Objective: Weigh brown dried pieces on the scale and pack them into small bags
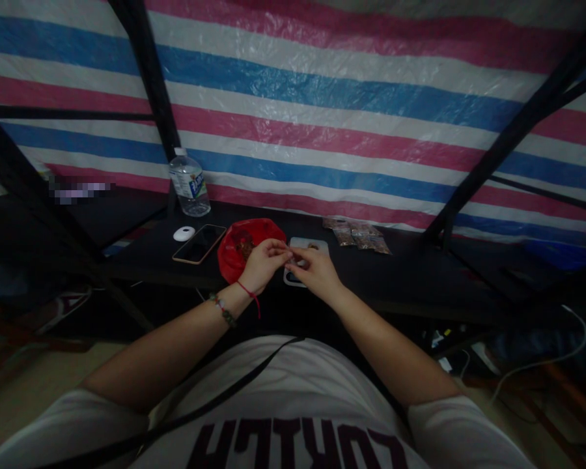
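My left hand [264, 263] and my right hand [315, 270] meet fingertip to fingertip over a small white tray-like device [317, 245] on the dark table [420, 273]. Both pinch something tiny between them; what it is cannot be made out. A red plastic bag [239, 241] holding brownish bits lies right behind my left hand. A red string and a bead bracelet circle my left wrist.
A phone [199, 243] lies face up left of the red bag, beside a white oval object [183, 233]. A water bottle [189, 182] stands at the back. Several small filled clear packets [356, 234] lie right of the tray. A striped tarp [322, 111] hangs behind black poles.
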Demonstrator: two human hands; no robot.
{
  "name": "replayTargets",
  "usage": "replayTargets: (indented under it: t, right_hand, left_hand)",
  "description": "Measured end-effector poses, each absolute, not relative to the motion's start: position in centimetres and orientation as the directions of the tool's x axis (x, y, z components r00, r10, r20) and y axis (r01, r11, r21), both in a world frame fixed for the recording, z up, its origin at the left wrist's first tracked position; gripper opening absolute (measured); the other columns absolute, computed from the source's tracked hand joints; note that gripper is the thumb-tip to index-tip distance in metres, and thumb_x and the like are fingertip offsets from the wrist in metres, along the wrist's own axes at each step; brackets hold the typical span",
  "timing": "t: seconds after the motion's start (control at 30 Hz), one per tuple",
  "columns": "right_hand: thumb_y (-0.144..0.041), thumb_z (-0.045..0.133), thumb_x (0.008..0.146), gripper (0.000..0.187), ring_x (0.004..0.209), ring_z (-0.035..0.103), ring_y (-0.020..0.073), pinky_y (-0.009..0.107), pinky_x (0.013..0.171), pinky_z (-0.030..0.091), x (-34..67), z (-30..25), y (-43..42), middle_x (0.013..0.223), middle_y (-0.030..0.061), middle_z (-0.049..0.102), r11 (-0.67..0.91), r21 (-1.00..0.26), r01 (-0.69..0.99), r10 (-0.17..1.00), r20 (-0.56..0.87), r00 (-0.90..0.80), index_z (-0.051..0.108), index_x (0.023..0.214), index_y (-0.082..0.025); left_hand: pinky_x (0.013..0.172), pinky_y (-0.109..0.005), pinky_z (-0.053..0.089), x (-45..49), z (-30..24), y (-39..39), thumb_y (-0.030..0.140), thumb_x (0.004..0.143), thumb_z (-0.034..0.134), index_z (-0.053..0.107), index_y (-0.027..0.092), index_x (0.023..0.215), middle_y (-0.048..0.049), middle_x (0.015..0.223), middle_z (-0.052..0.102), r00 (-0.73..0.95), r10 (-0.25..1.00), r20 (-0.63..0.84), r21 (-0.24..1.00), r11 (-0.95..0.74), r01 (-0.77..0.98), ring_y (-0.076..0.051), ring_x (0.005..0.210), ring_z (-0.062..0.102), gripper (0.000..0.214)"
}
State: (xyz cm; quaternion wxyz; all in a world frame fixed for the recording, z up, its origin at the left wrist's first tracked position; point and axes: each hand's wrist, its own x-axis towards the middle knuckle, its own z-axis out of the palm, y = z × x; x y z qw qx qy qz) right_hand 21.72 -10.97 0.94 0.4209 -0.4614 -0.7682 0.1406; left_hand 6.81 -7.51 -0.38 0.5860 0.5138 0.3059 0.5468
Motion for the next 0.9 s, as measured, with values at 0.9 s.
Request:
replayTargets:
  t: [0.9]
  right_hand:
    - [-0.025,0.054,0.079,0.016,0.066,0.058,0.0139,0.024,0.062,0.039,22.0,1.6,-11.5,0.071,0.0030,0.066,0.383,-0.441,0.812,0.865,0.480,-0.147,0.065,0.071,-0.017]
  left_hand:
    - [0.066,-0.024,0.043,7.3,-0.2,-8.3,0.012,0.062,0.061,0.052,0.017,0.075,0.0036,0.069,0.056,0.201,0.913,0.356,0.934,-0.353,-0.053,-0.011,0.067,0.055,0.016]
